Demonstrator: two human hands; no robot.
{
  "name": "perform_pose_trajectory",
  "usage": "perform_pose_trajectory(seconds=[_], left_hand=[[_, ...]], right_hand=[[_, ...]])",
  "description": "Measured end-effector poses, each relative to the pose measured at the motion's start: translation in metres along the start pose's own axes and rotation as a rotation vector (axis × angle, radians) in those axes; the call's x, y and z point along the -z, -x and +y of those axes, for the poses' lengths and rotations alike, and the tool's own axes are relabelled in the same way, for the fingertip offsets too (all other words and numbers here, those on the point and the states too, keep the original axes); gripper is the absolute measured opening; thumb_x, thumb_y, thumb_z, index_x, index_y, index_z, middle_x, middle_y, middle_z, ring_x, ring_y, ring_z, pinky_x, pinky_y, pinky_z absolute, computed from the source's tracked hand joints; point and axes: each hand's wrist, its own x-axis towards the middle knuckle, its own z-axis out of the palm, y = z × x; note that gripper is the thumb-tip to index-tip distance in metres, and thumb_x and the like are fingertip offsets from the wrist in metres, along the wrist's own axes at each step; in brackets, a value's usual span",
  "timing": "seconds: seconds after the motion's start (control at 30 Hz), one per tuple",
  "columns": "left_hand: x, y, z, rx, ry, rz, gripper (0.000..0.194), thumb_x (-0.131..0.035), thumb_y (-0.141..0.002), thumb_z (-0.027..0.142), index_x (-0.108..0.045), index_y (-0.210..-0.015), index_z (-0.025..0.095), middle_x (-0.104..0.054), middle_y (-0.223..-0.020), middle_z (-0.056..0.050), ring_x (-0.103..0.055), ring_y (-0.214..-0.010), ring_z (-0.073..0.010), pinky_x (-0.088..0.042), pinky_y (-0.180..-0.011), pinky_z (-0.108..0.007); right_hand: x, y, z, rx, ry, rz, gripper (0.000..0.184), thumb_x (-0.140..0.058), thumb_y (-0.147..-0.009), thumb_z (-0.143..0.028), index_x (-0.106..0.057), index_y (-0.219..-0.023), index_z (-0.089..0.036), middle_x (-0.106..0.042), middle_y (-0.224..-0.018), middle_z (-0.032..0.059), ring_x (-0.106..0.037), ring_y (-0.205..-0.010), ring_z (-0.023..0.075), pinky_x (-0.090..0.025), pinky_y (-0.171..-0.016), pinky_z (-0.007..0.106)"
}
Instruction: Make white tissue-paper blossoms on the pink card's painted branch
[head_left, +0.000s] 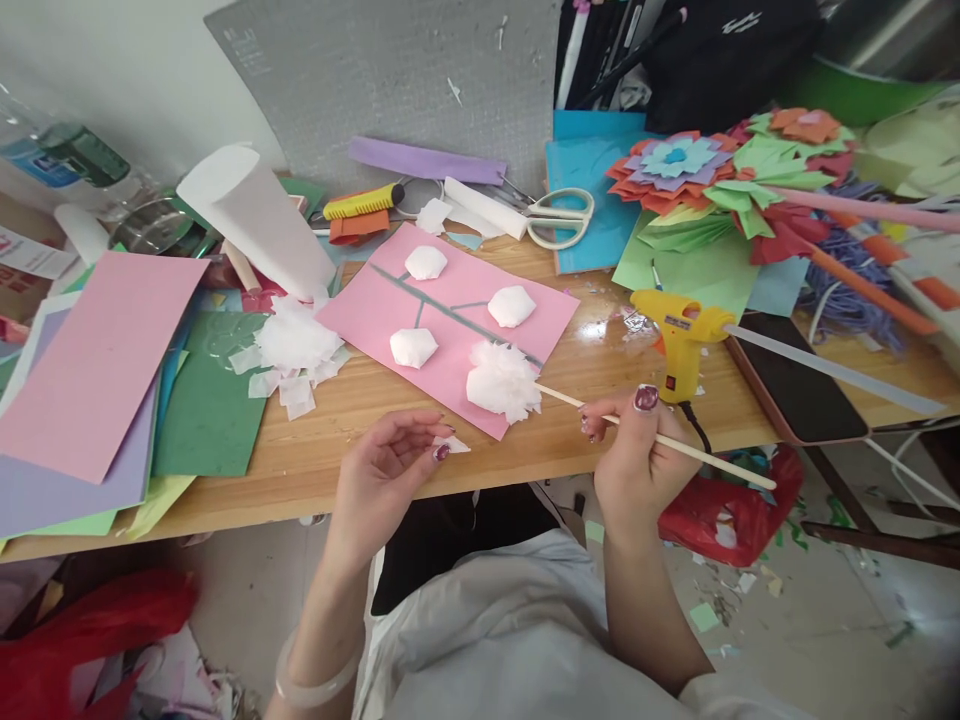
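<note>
Between the thumb and fingers of my left hand (390, 470) is a small white tissue piece (454, 444), just over the table's front edge. My right hand (641, 460) grips a thin wooden stick (712, 462) slanting up to the left. The stick's far end reaches a ruffled white tissue puff (504, 382) over the lower right of the pink card (450, 290); whether the two are joined I cannot tell. On the card are a grey-green branch strip (427, 299) and several smooth white paper puffs (413, 348). Left of it lies a pile of cut white tissue pieces (296, 340).
A yellow glue gun (679, 335) stands right of the card, beside a phone (799, 375). Scissors (561, 218) and a yellow cutter (364, 202) lie behind. A white paper roll (255, 215) and coloured sheets (97, 360) are left, paper flowers (675, 165) at the right rear.
</note>
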Motion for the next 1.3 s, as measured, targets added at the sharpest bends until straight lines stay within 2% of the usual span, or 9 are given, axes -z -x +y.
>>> perform_pose_trajectory(seconds=[0.13,0.27,0.4,0.5,0.7,1.07,1.3], left_hand=[[-0.013,-0.014,0.017,-0.063,-0.026,-0.075,0.023,-0.077,-0.078,0.019,-0.071,-0.100,0.018,-0.076,-0.096,-0.006,-0.072,-0.094,-0.0186,-0.059,-0.092,-0.033],[-0.031,-0.038,0.026,-0.117,-0.051,-0.115,0.019,-0.075,-0.077,0.016,-0.070,-0.096,0.017,-0.076,-0.096,-0.006,-0.073,-0.094,-0.0193,-0.059,-0.091,-0.033],[-0.046,-0.060,0.022,-0.140,-0.117,-0.117,0.026,-0.071,-0.077,0.012,-0.068,-0.103,0.016,-0.077,-0.091,-0.005,-0.074,-0.093,-0.0193,-0.060,-0.088,-0.032],[-0.052,-0.068,0.016,-0.158,-0.158,-0.105,0.031,-0.069,-0.077,0.011,-0.065,-0.108,0.015,-0.078,-0.092,-0.005,-0.074,-0.095,-0.0192,-0.060,-0.085,-0.030],[-0.055,-0.070,0.011,-0.206,-0.201,-0.114,0.033,-0.065,-0.079,0.011,-0.062,-0.111,0.017,-0.078,-0.094,-0.005,-0.074,-0.098,-0.0191,-0.059,-0.090,-0.032],[-0.054,-0.071,0.005,-0.230,-0.298,-0.142,0.036,-0.061,-0.083,0.011,-0.060,-0.118,0.020,-0.079,-0.096,-0.004,-0.073,-0.103,-0.0198,-0.056,-0.090,-0.033],[-0.052,-0.071,0.005,-0.272,-0.324,-0.194,0.038,-0.055,-0.086,0.009,-0.057,-0.122,0.019,-0.079,-0.099,-0.004,-0.073,-0.105,-0.0186,-0.056,-0.090,-0.031]], right_hand=[[0.001,-0.001,0.002,-0.026,0.004,0.003,0.047,-0.046,-0.100,-0.043,-0.066,-0.065,-0.019,-0.058,-0.054,-0.0018,-0.054,-0.051,0.0103,-0.042,-0.052,0.026],[0.000,-0.003,0.004,-0.050,-0.042,0.011,0.046,-0.047,-0.100,-0.042,-0.066,-0.066,-0.019,-0.058,-0.056,-0.0017,-0.053,-0.052,0.0099,-0.041,-0.053,0.026],[-0.002,-0.005,0.008,-0.084,-0.053,0.005,0.046,-0.047,-0.100,-0.043,-0.066,-0.065,-0.019,-0.058,-0.056,-0.0014,-0.054,-0.053,0.0107,-0.043,-0.054,0.026],[-0.001,-0.006,0.008,-0.078,-0.057,-0.010,0.046,-0.047,-0.100,-0.043,-0.066,-0.065,-0.019,-0.058,-0.056,-0.0014,-0.054,-0.054,0.0109,-0.044,-0.055,0.026],[0.006,-0.005,0.001,0.075,-0.029,0.055,0.046,-0.043,-0.102,-0.033,-0.065,-0.063,-0.021,-0.059,-0.053,-0.0018,-0.056,-0.051,0.0110,-0.044,-0.053,0.027],[0.002,-0.006,-0.009,0.219,0.045,-0.092,0.035,-0.047,-0.099,-0.021,-0.066,-0.070,-0.021,-0.062,-0.059,-0.0029,-0.057,-0.054,0.0092,-0.044,-0.055,0.024],[-0.001,-0.009,-0.011,0.240,0.141,-0.163,0.035,-0.047,-0.099,-0.022,-0.066,-0.070,-0.020,-0.064,-0.060,-0.0015,-0.060,-0.056,0.0105,-0.046,-0.057,0.024]])
